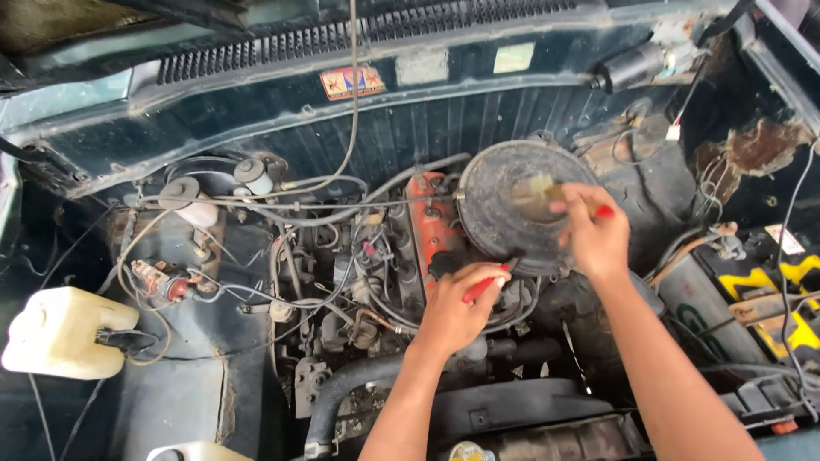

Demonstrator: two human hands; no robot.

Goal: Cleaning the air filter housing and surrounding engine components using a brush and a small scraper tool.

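Note:
I look down into an old car's engine bay. My left hand (454, 309) grips a red-handled tool (483, 285) whose dark tip meets the lower left edge of the round black air cleaner housing (500, 218). My right hand (592, 232) holds another red-handled tool (603, 211) over the top of that housing, where the motion is blurred. A red engine cover (424, 229) sits just left of the housing, with black hoses and wires around it.
A white fluid reservoir (61, 333) stands at the far left. A battery with yellow markings (752, 299) sits at right. A thick black radiator hose (342, 393) runs along the bottom centre. The dark firewall (410, 119) with stickers closes the back.

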